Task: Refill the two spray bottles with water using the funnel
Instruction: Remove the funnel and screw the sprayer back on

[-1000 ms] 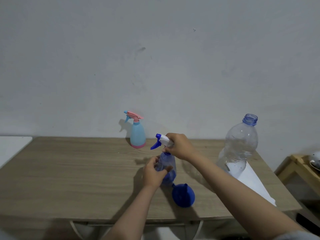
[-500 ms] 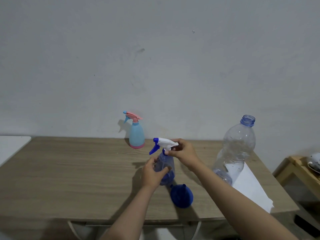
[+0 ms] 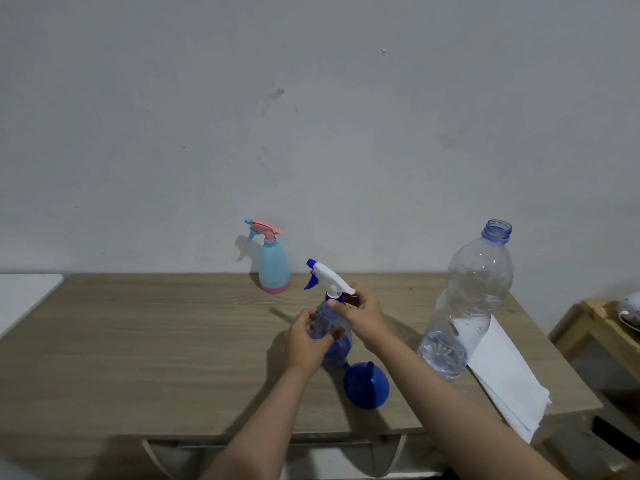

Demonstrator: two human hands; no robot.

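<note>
A clear blue spray bottle (image 3: pixel 337 348) stands on the wooden table (image 3: pixel 156 341) near its middle. My left hand (image 3: pixel 306 341) grips the bottle's body. My right hand (image 3: pixel 360 318) pinches the collar under its white and blue trigger head (image 3: pixel 327 277). A blue funnel (image 3: pixel 367 386) lies on its side just in front of that bottle. A light blue spray bottle with a pink trigger (image 3: pixel 273 261) stands at the back by the wall. A large clear water bottle (image 3: pixel 467 306), uncapped and holding a little water, stands to the right.
A folded white cloth or paper (image 3: pixel 502 375) lies at the table's right front corner, partly under the water bottle. A low wooden stand (image 3: pixel 595 327) with a bowl sits right of the table. A white surface (image 3: pixel 20 296) adjoins the table's left edge.
My right hand has shifted from covering the trigger head to gripping the collar below it, and the head has turned so that it now shows fully. My left hand stays on the bottle.
</note>
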